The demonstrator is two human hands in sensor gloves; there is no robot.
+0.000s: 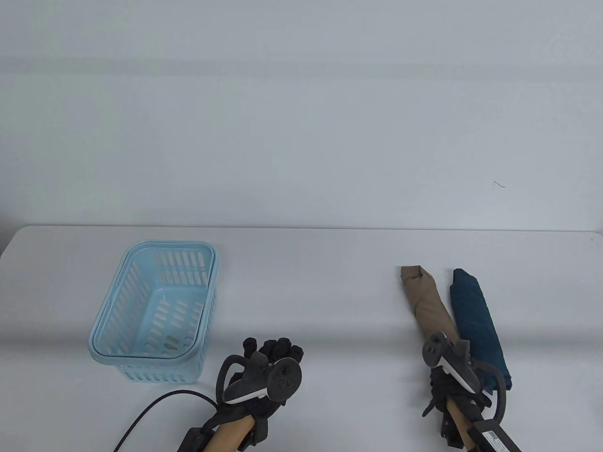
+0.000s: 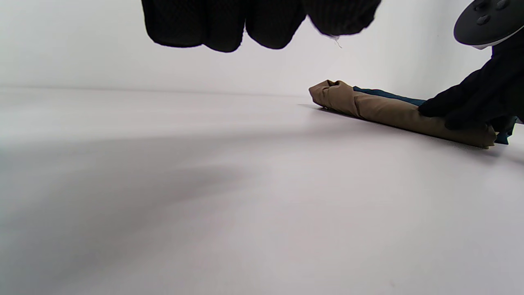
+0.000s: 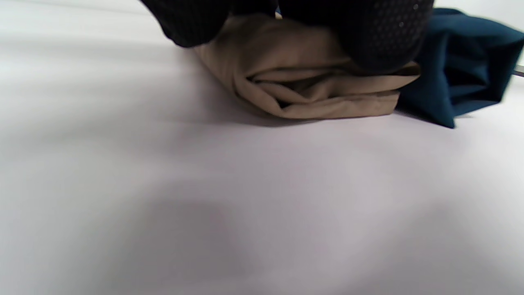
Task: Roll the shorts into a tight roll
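A tan shorts roll (image 1: 426, 301) lies on the white table at the right, running away from me, with a dark teal shorts roll (image 1: 476, 315) touching its right side. My right hand (image 1: 447, 372) grips the near end of the tan roll. In the right wrist view its fingers (image 3: 368, 32) lie over the top of the tan roll (image 3: 311, 90), with the teal roll (image 3: 458, 69) beside it. My left hand (image 1: 273, 351) hovers at the front centre, fingers curled and empty. In the left wrist view its fingertips (image 2: 262, 20) hang above bare table, and the tan roll (image 2: 380, 110) lies under my right hand (image 2: 462, 110).
A light blue slotted plastic basket (image 1: 146, 359) stands upright at the front left, with nothing in it. A black cable (image 1: 155, 407) runs from my left wrist across the table's front. The white table (image 1: 320, 292) ends at a straight far edge against a pale wall.
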